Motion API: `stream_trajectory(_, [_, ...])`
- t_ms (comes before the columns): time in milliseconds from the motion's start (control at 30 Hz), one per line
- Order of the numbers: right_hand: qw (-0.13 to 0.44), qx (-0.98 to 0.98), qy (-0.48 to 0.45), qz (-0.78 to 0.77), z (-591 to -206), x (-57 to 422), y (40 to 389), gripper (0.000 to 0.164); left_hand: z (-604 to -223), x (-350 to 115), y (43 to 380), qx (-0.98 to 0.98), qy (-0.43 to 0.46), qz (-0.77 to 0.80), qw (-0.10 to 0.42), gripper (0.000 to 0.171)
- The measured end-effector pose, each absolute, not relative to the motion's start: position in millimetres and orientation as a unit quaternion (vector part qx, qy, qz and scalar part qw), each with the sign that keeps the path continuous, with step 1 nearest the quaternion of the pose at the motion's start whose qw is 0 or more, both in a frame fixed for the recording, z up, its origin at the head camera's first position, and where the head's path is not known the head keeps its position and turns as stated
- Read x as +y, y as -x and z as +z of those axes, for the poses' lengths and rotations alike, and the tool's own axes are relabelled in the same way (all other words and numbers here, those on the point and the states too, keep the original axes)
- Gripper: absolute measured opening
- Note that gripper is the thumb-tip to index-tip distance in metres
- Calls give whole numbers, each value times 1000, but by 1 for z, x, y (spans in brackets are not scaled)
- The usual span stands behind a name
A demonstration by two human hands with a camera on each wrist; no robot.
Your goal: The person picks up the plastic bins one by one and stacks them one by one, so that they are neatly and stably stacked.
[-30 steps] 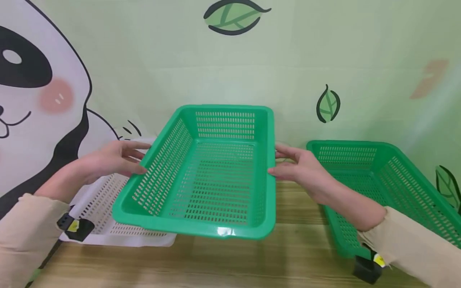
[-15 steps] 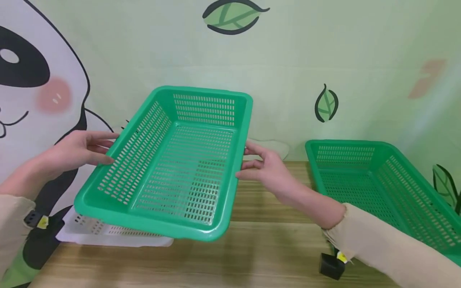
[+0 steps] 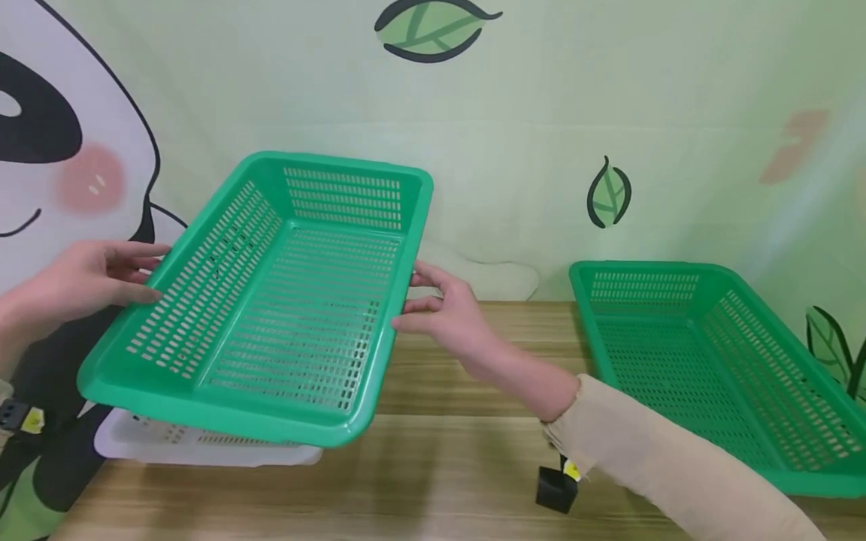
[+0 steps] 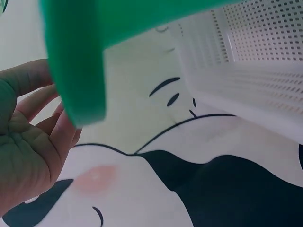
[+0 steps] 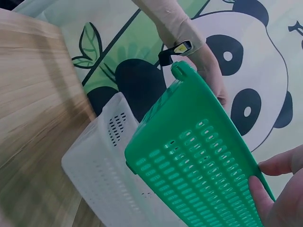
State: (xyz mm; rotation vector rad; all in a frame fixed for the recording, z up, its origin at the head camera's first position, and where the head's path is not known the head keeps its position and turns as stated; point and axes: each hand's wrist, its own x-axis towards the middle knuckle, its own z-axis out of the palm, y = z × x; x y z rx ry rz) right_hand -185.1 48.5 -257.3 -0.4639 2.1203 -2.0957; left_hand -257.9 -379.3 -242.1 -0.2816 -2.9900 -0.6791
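A green plastic basket (image 3: 318,278) with slotted walls is held in the air, tilted, with no contents in it. My left hand (image 3: 88,282) grips its left rim, thumb on the near side and fingers beyond the edge; the left wrist view shows the fingers (image 4: 59,125) behind the rim. On the opposite side my right hand (image 3: 449,312) pinches the right rim between thumb and fingers, as the right wrist view also shows. Below the green basket is a white basket (image 3: 203,451), mostly hidden by it in the head view; the right wrist view shows its side wall (image 5: 99,161).
A second green basket (image 3: 676,361) stands on the right of the wooden table (image 3: 460,473). Behind hangs a pale green cloth (image 3: 514,98) printed with leaves and a panda. The white basket is at the table's left side, close to the cloth.
Both hands have carried the green basket leftward and slightly up, over the white basket, and it has tilted more. The white basket and the second green basket have stayed on the table.
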Motion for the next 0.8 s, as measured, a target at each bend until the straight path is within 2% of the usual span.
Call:
stream_trajectory(100, [55,697,155,-698,-257,39,187,67,-244,-392,263,-973,75,-216,36,71])
stream_trajectory(267, [49,689,160,-705,-260,23,189,68,-231,-383,247,-972,59,-227,29,65])
stream_trajectory(467, [51,679,173,-712,-272,10,194,69,-222,-374,231,-969,31,-237,52,62])
stream_trajectory(800, [55,681,189,-706,-291,-5,202,72,-243,-390,233,-973,35,-215,77,56])
